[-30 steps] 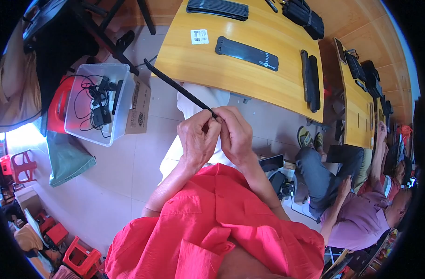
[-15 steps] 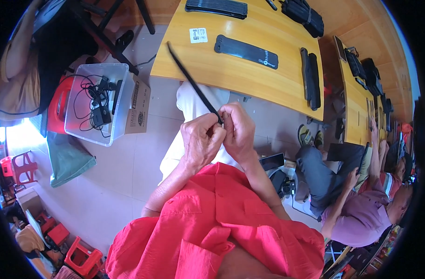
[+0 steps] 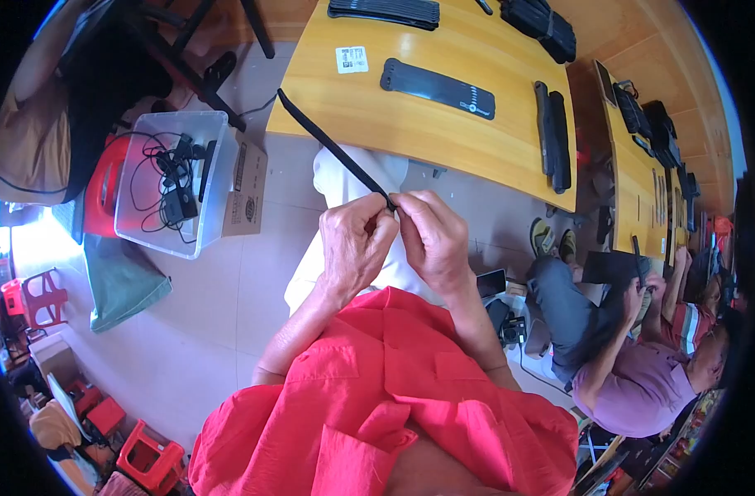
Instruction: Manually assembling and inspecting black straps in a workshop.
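A narrow black strap slants up and left from my fingertips, its free end by the wooden table's near left corner. My left hand is closed, pinching the strap's lower end between thumb and fingers. Right beside it, my right hand is closed too, with its fingertips on the same end. Both hands are above my lap, and the fingers hide the tip of the strap. Ahead on the yellow wooden table lies a flat black strip with white print.
Also on the table are a stack of black strips, a white label, a tied black bundle and long black pieces. A clear bin of cables stands left. A co-worker in purple sits right, holding a black strip.
The strap's free end has swung left and slightly down. My right hand has shifted a little right and is turned differently. The co-worker's hands have come together around a black strip.
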Tool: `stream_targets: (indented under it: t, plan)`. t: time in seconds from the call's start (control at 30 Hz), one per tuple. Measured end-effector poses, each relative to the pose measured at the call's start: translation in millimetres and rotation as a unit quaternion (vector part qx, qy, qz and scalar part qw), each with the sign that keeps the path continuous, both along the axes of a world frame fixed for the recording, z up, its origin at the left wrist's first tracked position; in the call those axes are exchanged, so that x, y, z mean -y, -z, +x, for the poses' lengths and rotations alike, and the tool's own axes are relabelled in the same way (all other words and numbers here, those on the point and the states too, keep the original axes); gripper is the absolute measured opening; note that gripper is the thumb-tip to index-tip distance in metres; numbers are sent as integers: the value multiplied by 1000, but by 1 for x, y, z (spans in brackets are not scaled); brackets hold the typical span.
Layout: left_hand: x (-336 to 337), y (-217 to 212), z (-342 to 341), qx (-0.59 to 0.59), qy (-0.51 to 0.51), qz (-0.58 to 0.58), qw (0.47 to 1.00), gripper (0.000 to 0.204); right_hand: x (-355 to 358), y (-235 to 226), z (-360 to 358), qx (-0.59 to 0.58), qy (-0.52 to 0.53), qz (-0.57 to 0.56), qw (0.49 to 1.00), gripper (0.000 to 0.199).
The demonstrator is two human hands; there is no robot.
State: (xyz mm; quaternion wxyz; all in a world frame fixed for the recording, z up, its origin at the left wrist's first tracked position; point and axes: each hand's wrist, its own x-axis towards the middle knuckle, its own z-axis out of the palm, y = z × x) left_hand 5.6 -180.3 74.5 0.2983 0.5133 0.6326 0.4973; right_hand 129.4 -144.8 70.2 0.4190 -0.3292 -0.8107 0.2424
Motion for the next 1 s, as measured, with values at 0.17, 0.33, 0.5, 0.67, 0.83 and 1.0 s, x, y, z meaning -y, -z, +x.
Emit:
stream_targets:
  t: [0.17,0.33,0.5,0.67,0.83,1.0]
  plan:
    - [0,1,-4,-30,4,5,1000,12,-5,1,0,29,-14,38,999,18]
    - [-1,6,-8,-4,33,-26,999,11,-5,9,-2,-124,-12,-206,971,9]
    - [2,3,-7,116,52,-74,989,23,-4,6,-1,-113,9,-165,980,5]
    - [3,4,-10,-1,47,-92,995,32,-2,4,-2,-61,35,-64,995,5]
    - [10,-8,-11,20,59,-57,996,26,3,3,-7,-88,31,-44,995,13]
    - [19,-21,-12,65,66,-47,995,28,-11,4,5,-123,92,-99,983,5]
